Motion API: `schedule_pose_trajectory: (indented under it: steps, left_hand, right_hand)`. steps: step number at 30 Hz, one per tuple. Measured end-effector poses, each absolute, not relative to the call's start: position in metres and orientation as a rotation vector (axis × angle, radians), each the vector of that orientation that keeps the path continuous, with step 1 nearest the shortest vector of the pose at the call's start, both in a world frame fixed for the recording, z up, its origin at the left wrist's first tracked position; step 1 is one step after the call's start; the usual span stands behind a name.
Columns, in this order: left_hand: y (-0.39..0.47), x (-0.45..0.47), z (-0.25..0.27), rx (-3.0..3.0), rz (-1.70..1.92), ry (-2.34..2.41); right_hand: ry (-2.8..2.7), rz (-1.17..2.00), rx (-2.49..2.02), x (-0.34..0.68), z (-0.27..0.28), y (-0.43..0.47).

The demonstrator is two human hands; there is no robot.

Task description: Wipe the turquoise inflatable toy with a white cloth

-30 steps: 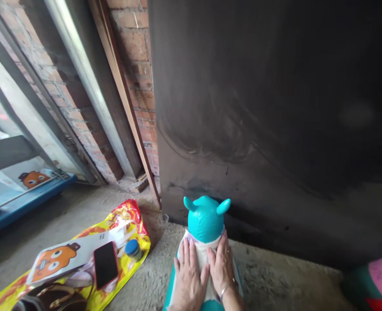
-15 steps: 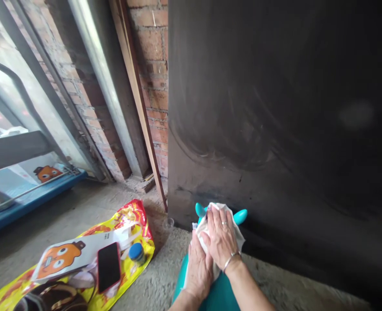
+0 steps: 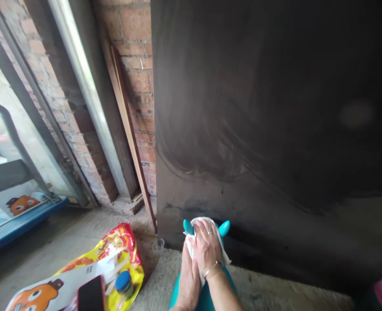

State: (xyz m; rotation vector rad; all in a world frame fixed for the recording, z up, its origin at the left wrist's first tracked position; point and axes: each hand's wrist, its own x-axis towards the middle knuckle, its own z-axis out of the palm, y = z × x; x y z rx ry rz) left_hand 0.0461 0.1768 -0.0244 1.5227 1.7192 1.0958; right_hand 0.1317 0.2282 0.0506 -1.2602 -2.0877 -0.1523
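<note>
A smooth teal object (image 3: 231, 283) with two horn-like knobs stands low in front of me, close to a dark panel. Over its top, between the knobs, lies a white cloth (image 3: 224, 255). Pressing the cloth down is my right hand (image 3: 206, 248), its fingers together and curved over the top; it wears a ring and a bracelet. Just beside and below it, my left hand (image 3: 190, 276) is closed against the cloth's left side, fingers pressed together. The hands cover much of the cloth and the object's upper part.
The large dark panel (image 3: 258, 129) rises behind. At left, a yellow-red plastic sheet (image 3: 135, 259) bears a white bag (image 3: 66, 276), a phone (image 3: 91, 293) and a blue-lidded jar (image 3: 123, 285). A blue trolley (image 3: 25, 220) stands farther left; a clear cup (image 3: 158, 245) sits by the panel.
The view has swung right and up, so the scene sits lower and farther left. Both hands remain on the cloth over the teal object, with the right hand still uppermost.
</note>
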Motion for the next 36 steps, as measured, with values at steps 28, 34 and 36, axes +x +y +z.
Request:
schedule_pose_trajectory:
  steps: [28,34,36]
  left_hand:
    - [0.131,0.046,-0.096,2.035,0.598,2.194]
    - [0.114,0.044,-0.062,1.986,0.419,2.061]
    - [0.098,0.042,-0.054,1.963,0.356,2.037]
  right_hand:
    - [-1.611,0.467,-1.589,0.184,-0.088,0.187]
    - [-1.569,0.144,-1.852,0.185,-0.109,0.136]
    - [-1.515,0.059,-1.921,0.184,-0.11,0.117]
